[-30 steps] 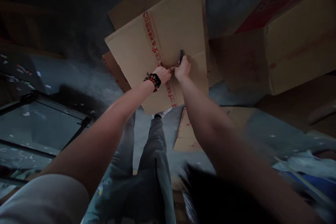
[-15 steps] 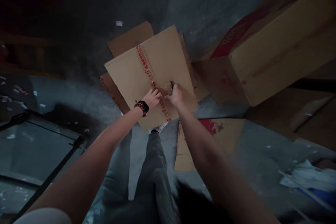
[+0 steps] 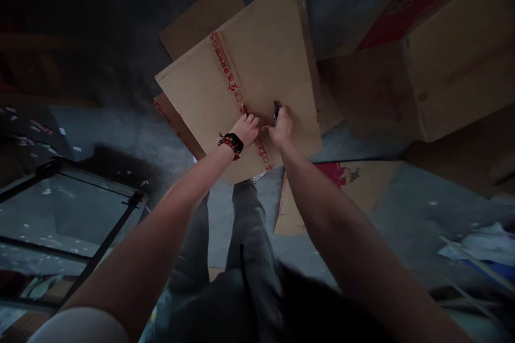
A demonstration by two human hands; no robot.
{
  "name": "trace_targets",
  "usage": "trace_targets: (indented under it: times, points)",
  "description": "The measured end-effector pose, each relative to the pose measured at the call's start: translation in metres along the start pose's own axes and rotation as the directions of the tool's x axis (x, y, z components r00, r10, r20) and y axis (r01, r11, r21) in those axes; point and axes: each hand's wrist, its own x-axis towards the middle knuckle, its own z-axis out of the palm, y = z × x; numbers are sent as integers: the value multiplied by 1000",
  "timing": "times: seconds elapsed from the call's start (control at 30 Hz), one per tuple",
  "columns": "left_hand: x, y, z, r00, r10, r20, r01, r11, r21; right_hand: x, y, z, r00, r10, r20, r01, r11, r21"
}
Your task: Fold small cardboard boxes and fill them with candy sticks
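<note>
A flattened brown cardboard box (image 3: 265, 48) with a strip of red-printed tape (image 3: 227, 72) lies tilted on the floor in front of my legs. My left hand (image 3: 246, 128), with a beaded bracelet on its wrist, is closed in a pinch at the tape near the box's middle. Just to its right, my right hand (image 3: 280, 127) is closed around a small dark tool (image 3: 276, 108) whose tip rests on the cardboard. The two hands are a few centimetres apart.
More flat cardboard (image 3: 201, 16) lies under and behind the box. A large closed carton (image 3: 454, 59) stands at the right, and another flat sheet with red print (image 3: 346, 182) lies on the grey floor. A black metal frame (image 3: 100, 246) is at the left. Scraps (image 3: 478, 244) lie at the right.
The view has swung, so the box sits higher and larger in frame than half a second ago. Both hands stay at the same spot on the tape, the right still gripping the dark tool.
</note>
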Motion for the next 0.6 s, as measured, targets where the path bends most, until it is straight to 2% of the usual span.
trace_targets:
  times: [0.13, 0.23, 0.33, 0.47, 0.6]
  points:
    - [7, 10, -3, 1000, 12, 24, -14, 995, 100, -1, -1, -7, 999, -7, 43, 7, 1000, 3]
    - [9, 15, -11, 990, 24, 141, -31, 998, 51, -2, -1, -8, 999, -19, 39, 18, 1000, 21]
    - [9, 20, -20, 969, -35, 243, 33, 999, 13, -1, 2, -5, 999, -30, 12, 30, 997, 70]
    - [4, 29, -29, 974, -106, 198, 99, 994, 43, 1, 6, 2, 995, -85, -61, 93, 984, 155]
    - [-1, 35, -34, 981, -149, 121, 144, 989, 46, 1, 7, 5, 991, -102, -90, 114, 983, 143]
